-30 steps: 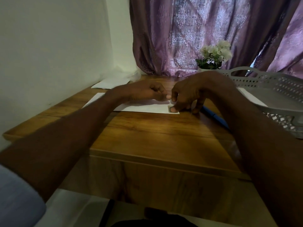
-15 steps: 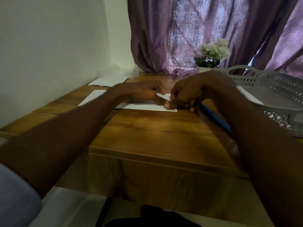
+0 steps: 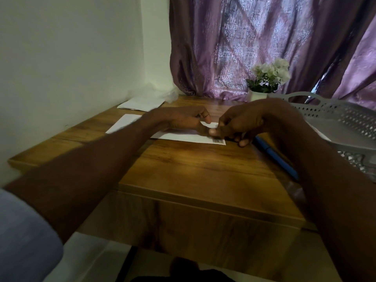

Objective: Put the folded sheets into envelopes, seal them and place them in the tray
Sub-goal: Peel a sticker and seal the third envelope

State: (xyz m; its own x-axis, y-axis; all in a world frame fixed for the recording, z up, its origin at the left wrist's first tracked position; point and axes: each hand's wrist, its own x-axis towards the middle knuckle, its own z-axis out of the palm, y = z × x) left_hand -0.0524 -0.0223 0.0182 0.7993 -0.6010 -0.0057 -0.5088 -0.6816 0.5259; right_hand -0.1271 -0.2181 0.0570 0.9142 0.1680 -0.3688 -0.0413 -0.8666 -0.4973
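Right now the envelope [image 3: 179,136] lies flat on the bench [image 3: 203,169]; left hand [image 3: 189,120] pins it, curled, right hand [image 3: 240,125] pinches its flap corner. Risk: crooked seal if paper slips; tray [image 3: 345,127] waits just right.

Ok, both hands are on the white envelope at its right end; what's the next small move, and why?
Probably press along the flap edge to close it. The envelope lies flat on the desk, the left hand pins it and the right hand pinches at its right end. The tray waits to the right.
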